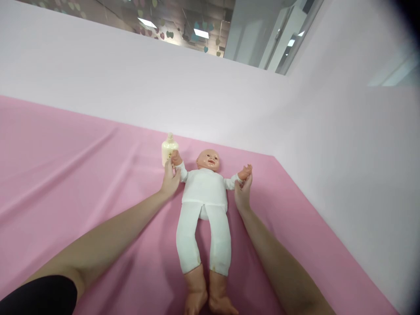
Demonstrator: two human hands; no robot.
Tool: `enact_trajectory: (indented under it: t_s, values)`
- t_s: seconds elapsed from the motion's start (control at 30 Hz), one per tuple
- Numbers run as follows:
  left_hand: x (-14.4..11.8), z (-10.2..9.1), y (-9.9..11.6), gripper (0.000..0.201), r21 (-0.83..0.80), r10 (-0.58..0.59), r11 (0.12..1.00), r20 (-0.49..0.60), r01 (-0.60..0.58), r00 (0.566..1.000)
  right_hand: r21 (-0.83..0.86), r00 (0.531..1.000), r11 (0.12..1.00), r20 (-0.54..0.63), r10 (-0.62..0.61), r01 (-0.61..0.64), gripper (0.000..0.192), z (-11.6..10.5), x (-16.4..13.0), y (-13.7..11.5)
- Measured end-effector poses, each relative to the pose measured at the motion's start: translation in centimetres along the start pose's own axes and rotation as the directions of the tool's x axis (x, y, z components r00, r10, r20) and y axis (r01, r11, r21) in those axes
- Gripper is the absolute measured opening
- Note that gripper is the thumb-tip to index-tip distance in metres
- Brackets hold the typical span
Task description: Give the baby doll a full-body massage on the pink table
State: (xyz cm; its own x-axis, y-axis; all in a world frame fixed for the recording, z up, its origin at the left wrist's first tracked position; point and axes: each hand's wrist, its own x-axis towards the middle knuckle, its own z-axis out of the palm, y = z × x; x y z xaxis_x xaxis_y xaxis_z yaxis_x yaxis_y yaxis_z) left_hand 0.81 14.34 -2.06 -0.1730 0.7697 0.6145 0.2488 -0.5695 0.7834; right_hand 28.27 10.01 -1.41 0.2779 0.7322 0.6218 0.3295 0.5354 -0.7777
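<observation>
A baby doll [205,188] in a white top and white trousers lies on its back on a pink sheet [138,262], head toward the wall, bare feet toward me. Both its arms are spread out and raised a little. At the doll's arm on the left side of the view, my left hand [170,179] is closed around the wrist and sleeve. My right hand [243,190] grips the other arm near its wrist, fingers partly hidden behind it. Just behind my left hand stands a cream pump bottle [169,148], partly covered by the doll's hand.
A low white wall [183,96] runs behind the sheet and meets another white wall [354,144] at the right corner. Above the back wall is a glass window [183,26] with hanging heart shapes and ceiling lights. Wrinkles cross the sheet on the left.
</observation>
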Motion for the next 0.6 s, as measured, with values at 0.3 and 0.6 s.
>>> enact_trajectory:
  t_s: [0.3, 0.6]
  values:
    - [1.1, -0.4, -4.1, 0.027, -0.251, -0.443, 0.887, -0.232, 0.387, 0.866, 0.053, 0.902, 0.928, -0.222, 0.371, -0.369, 0.072, -1.0, 0.2, 4.2]
    - [0.3, -0.2, -1.6, 0.043, 0.062, -0.041, 0.997, -0.071, 0.045, 0.997, -0.089, 1.000, 0.996, -0.008, 0.003, -0.004, 0.067, -0.1, 0.2, 0.7]
